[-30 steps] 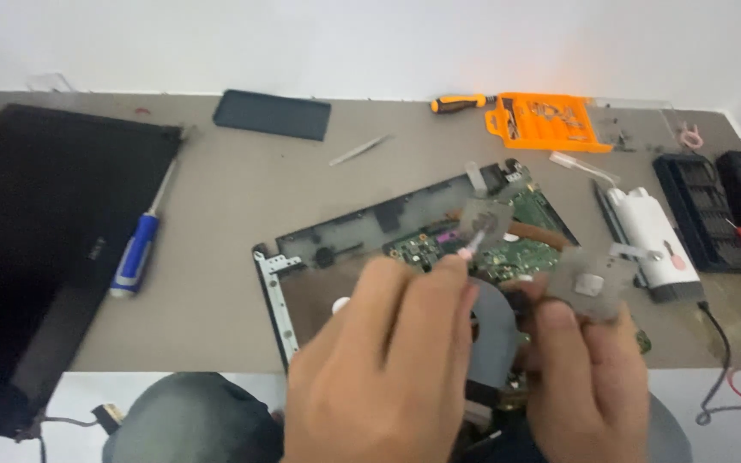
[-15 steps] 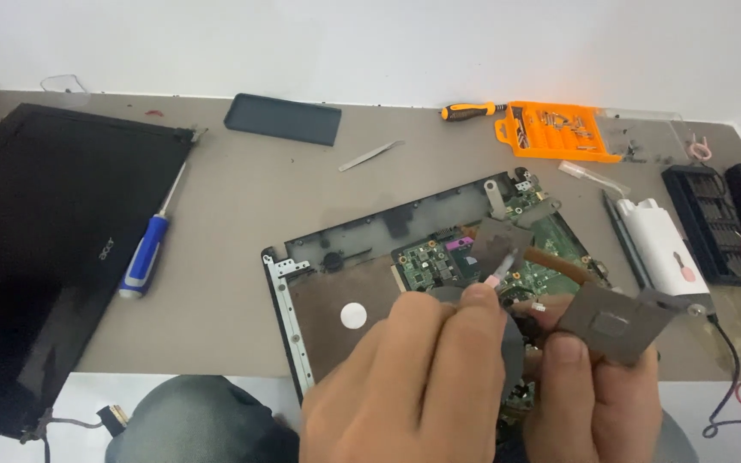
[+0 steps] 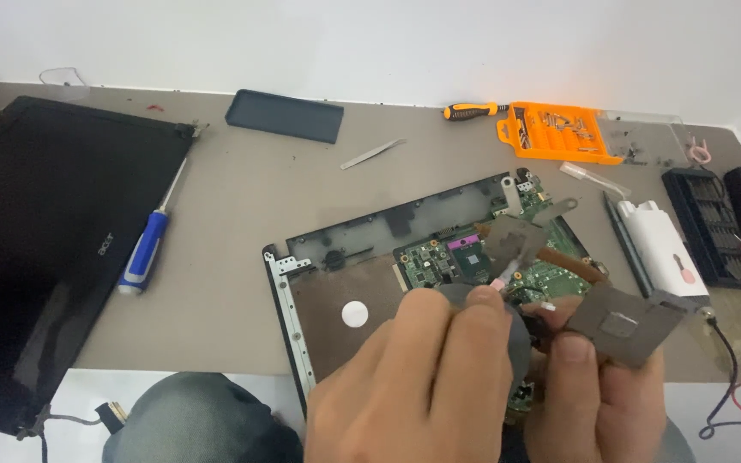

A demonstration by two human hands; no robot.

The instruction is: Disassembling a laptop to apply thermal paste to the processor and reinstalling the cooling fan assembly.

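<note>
Left hand (image 3: 413,386) curling, grip pinching thin pale stick with pink tip (image 3: 501,279); tip touching flat grey metal plate (image 3: 512,240) of copper-piped heatsink assembly. Right hand (image 3: 598,399) gripping second grey square metal plate with pale centre pad (image 3: 623,321), thumb pressing on its lower edge. Assembly hovering over green circuit board (image 3: 448,257) inside opened dark plastic laptop base (image 3: 370,249), lying on matte grey-brown counter (image 3: 242,197). Blue-handled screwdriver (image 3: 146,253) and glossy black screen panel (image 3: 36,223) lying to left; orange bit case (image 3: 559,130) sitting at far edge.
</note>
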